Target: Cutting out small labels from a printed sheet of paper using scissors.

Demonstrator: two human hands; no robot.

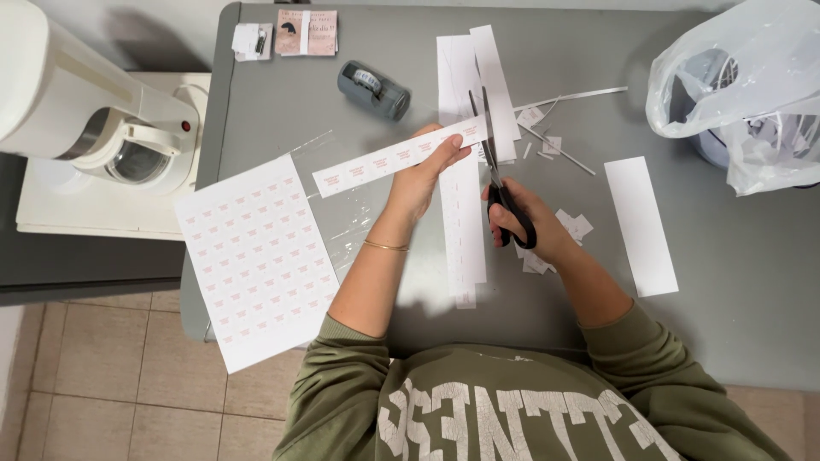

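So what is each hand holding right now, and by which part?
The left hand pinches a printed paper strip near its right end. The right hand holds black-handled scissors by the finger loops, blades at that end of the strip.

The table (735,282) has a smooth, matt grey top. The strip (397,156) pinched in the left hand (420,181) is thin matt white paper with pale pink print, and so is the sheet (256,260) of small labels hanging over the table's edge. The scissors (498,166) in the right hand (530,224) have dull metal blades and glossy black plastic handles. The bag (752,94) is thin, crinkled, shiny translucent plastic. The tape dispenser (373,89) looks like matt grey plastic. The coffee machine (81,111) is glossy cream plastic with a glass jug. The sweatshirt (504,401) is soft olive cloth with cracked white print. A thin shiny metal bangle (386,246) circles the left wrist.
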